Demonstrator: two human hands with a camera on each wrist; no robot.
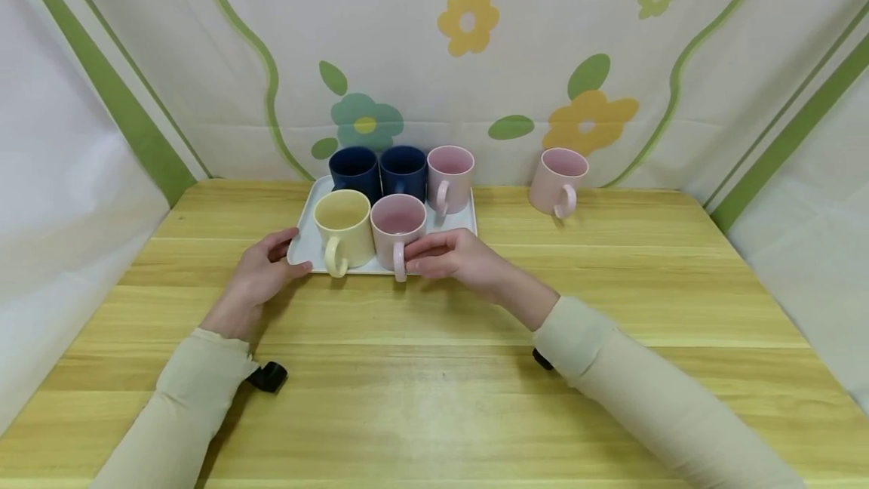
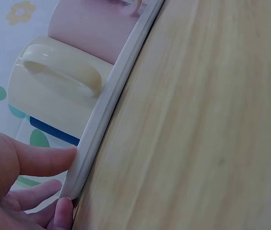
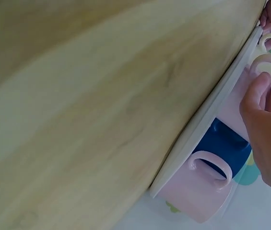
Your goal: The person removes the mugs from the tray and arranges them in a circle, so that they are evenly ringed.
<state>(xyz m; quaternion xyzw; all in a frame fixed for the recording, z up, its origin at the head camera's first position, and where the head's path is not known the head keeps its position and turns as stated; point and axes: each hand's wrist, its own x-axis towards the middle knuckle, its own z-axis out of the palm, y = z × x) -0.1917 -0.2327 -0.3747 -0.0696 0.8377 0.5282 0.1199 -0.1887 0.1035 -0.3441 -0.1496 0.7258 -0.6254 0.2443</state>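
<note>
A white tray (image 1: 314,247) on the wooden table carries several mugs. In its front row are a yellow mug (image 1: 348,236) and a pink mug (image 1: 390,236), handles facing me. Behind them stand two dark blue mugs (image 1: 354,172) and a second pink mug (image 1: 456,179). My left hand (image 1: 261,270) grips the tray's front left corner; in the left wrist view the thumb (image 2: 49,160) presses on the rim with the fingers curled by the corner. My right hand (image 1: 455,259) pinches the front pink mug's handle between thumb and fingertips, as the right wrist view also shows.
Another pink mug (image 1: 555,179) stands by itself on the table, right of the tray, near the back. A white curtain (image 1: 421,36) with printed flowers hangs right behind the table (image 1: 434,398), and pale curtains flank both sides.
</note>
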